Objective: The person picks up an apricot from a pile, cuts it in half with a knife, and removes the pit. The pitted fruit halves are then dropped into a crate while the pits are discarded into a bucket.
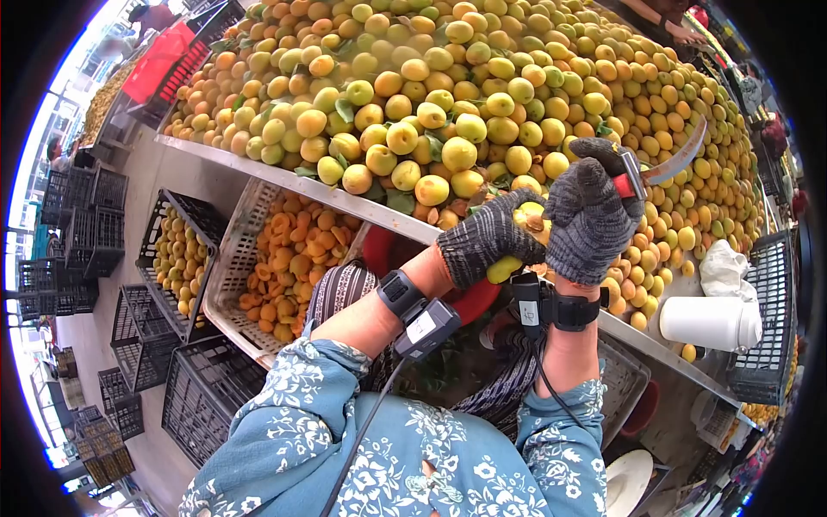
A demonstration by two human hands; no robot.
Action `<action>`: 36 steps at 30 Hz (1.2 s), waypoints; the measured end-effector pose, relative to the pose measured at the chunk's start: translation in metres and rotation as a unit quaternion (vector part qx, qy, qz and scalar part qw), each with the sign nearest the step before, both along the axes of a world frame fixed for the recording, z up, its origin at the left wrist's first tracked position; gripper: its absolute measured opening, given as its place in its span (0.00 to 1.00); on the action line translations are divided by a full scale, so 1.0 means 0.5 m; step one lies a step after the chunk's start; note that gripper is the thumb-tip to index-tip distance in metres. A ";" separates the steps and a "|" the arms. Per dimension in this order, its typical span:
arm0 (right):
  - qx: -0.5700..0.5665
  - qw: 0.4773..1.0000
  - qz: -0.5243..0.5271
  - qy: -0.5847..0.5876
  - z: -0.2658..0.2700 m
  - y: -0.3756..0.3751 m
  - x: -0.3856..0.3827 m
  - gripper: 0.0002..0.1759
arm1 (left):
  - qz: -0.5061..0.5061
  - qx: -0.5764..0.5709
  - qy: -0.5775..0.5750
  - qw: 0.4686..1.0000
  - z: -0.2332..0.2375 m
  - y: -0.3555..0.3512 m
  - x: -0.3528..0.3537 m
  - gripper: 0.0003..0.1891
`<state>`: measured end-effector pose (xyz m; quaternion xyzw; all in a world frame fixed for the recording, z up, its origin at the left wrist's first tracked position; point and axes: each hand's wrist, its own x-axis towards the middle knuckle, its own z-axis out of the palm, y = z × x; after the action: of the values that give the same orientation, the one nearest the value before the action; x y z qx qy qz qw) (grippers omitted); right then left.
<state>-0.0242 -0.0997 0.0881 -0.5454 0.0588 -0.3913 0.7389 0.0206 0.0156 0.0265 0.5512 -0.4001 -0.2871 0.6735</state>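
Note:
My left hand [489, 240], in a dark grey knitted glove, is closed around a yellow-green apricot [532, 220], with another yellowish piece [504, 269] at the underside of its fingers. Right beside it, my right hand [591, 215] in the same kind of glove grips the red handle of a curved knife [680, 162]. The blade points up and to the right, away from the fruit in my left hand. Behind both hands rises a large heap of apricots [459, 153] on a metal-edged table [370, 209].
Below the table edge at left stands a white crate [228, 250] of halved apricots. Black crates [211, 388] stand farther left. A white jug [702, 323] and a black crate [762, 302] are at the right. Another person's hands [685, 34] show at the top right.

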 end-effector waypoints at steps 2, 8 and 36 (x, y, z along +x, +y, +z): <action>0.035 0.999 0.014 0.004 -0.004 0.008 0.002 0.10 | 0.032 0.025 0.034 0.999 -0.009 -0.006 -0.004 0.23; 0.129 0.991 0.042 0.003 -0.007 -0.002 0.011 0.11 | 0.049 0.018 -0.075 0.996 -0.009 0.005 0.007 0.25; -0.270 0.942 -0.100 0.173 -0.135 -0.047 0.040 0.13 | 0.083 0.072 -0.097 0.989 -0.046 -0.014 0.021 0.32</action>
<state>-0.0045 -0.1232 0.0209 -0.7749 0.1322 -0.3644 0.4992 0.0311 0.0085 0.0033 0.6548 -0.3951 -0.2037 0.6113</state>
